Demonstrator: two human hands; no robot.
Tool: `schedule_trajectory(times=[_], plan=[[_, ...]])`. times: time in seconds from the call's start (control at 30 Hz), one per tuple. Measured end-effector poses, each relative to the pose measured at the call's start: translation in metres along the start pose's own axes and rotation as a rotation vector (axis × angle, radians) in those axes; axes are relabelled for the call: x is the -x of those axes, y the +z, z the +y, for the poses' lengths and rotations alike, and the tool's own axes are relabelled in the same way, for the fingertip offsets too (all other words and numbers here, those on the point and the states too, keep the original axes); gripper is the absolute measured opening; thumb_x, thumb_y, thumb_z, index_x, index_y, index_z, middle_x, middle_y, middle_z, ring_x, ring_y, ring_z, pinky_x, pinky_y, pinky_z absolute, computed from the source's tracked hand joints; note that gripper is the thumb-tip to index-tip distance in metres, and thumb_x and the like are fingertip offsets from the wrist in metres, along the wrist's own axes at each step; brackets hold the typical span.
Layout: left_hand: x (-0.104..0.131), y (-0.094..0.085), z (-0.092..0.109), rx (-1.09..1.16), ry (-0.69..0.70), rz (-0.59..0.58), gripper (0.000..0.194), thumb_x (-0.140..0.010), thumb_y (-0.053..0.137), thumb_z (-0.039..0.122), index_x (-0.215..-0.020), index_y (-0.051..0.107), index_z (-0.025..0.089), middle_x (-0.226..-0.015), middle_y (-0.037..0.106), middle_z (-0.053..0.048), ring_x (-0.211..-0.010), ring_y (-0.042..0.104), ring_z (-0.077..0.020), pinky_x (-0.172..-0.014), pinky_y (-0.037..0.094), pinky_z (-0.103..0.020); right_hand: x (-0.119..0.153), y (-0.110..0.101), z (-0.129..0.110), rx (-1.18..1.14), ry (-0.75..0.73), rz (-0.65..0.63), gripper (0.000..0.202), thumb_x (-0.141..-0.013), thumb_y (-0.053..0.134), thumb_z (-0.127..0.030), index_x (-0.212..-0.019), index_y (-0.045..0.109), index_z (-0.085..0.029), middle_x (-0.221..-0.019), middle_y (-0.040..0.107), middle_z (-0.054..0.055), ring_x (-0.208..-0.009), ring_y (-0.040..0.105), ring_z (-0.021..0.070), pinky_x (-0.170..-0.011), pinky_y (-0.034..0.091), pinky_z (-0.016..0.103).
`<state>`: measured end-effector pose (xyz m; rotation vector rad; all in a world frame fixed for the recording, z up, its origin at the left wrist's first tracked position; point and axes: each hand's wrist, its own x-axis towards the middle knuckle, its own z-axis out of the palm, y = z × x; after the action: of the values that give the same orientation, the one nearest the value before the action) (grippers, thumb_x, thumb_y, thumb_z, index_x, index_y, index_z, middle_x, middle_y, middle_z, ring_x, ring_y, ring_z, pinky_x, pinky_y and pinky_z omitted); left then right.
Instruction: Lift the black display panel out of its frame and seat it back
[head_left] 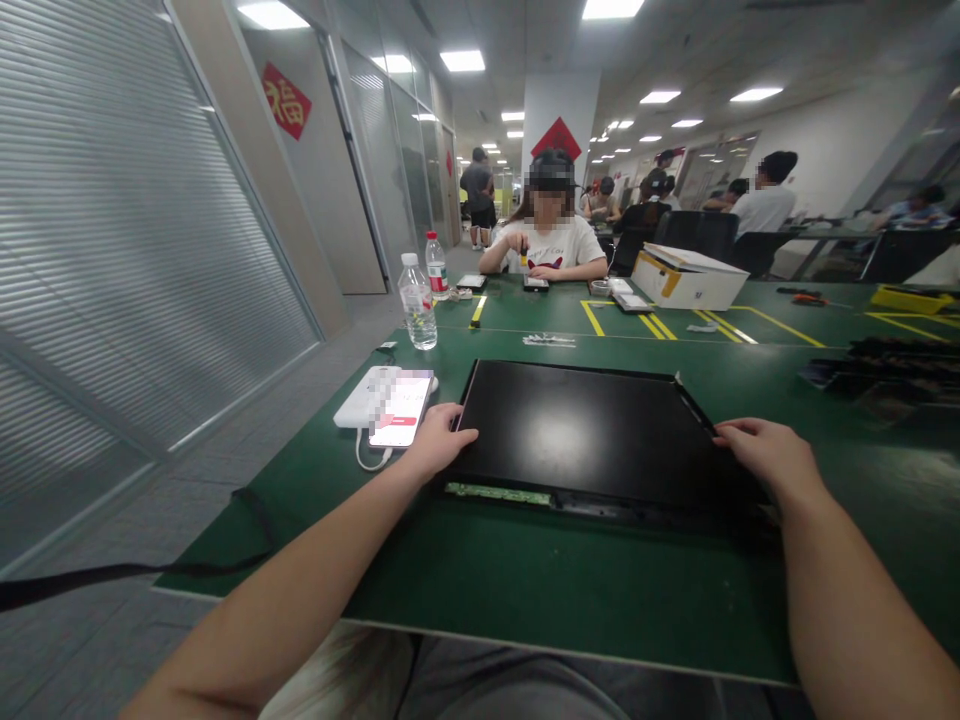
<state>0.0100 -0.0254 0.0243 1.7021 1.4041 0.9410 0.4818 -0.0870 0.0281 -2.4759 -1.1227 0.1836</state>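
Observation:
A black display panel lies face up on the green table in front of me. Along its near edge a strip of green circuit board shows. My left hand grips the panel's left edge, thumb on top and the other fingers mostly hidden at the side. At the right edge, my right hand pinches the frame between thumb and fingers. A phone with a lit screen lies just left of my left hand, beside a white power bank and a white cable.
Two plastic bottles, one clear-capped and one red-capped, stand at the back left. Across the table sits a person handling small devices. A white box stands at the back right. Dark parts are piled at the right.

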Motion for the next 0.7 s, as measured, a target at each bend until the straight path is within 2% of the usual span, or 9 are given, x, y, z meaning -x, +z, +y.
schedule_trajectory(times=[0.23, 0.37, 0.6, 0.7], plan=[[-0.001, 0.0, -0.003, -0.015, 0.004, -0.014, 0.017, -0.073, 0.077, 0.023, -0.089, 0.077, 0.019, -0.101, 0.074, -0.008, -0.107, 0.067, -0.0299, -0.096, 0.053, -0.038, 0.0, -0.001, 0.0, -0.058, -0.004, 0.013, 0.027, -0.079, 0.06, -0.042, -0.083, 0.08, -0.025, -0.091, 0.08, 0.009, -0.079, 0.066, 0.0258, -0.068, 0.045, 0.035], [-0.003, 0.0, -0.007, -0.069, 0.021, -0.004, 0.017, -0.072, 0.078, 0.026, -0.088, 0.076, 0.019, -0.103, 0.073, -0.008, -0.113, 0.064, -0.0316, -0.104, 0.051, -0.041, 0.002, -0.002, -0.002, -0.07, 0.019, -0.001, 0.027, -0.079, 0.059, -0.042, -0.083, 0.08, -0.024, -0.093, 0.08, 0.009, -0.085, 0.068, 0.0278, -0.072, 0.046, 0.036], [-0.005, 0.002, -0.012, -0.149, -0.027, 0.036, 0.031, -0.073, 0.077, 0.028, -0.102, 0.076, 0.017, -0.135, 0.065, -0.015, -0.136, 0.055, -0.0346, -0.121, 0.038, -0.043, 0.006, -0.006, -0.007, -0.056, 0.035, -0.039, 0.03, -0.082, 0.057, -0.04, -0.09, 0.08, -0.022, -0.1, 0.08, 0.01, -0.094, 0.068, 0.0287, -0.077, 0.047, 0.036], [-0.006, 0.002, -0.015, -0.144, -0.035, 0.044, 0.035, -0.073, 0.079, 0.027, -0.107, 0.077, 0.017, -0.138, 0.062, -0.015, -0.14, 0.053, -0.0341, -0.124, 0.035, -0.041, 0.007, -0.006, -0.007, -0.053, 0.03, -0.027, 0.03, -0.082, 0.057, -0.04, -0.09, 0.08, -0.022, -0.099, 0.08, 0.01, -0.093, 0.068, 0.029, -0.077, 0.046, 0.036]])
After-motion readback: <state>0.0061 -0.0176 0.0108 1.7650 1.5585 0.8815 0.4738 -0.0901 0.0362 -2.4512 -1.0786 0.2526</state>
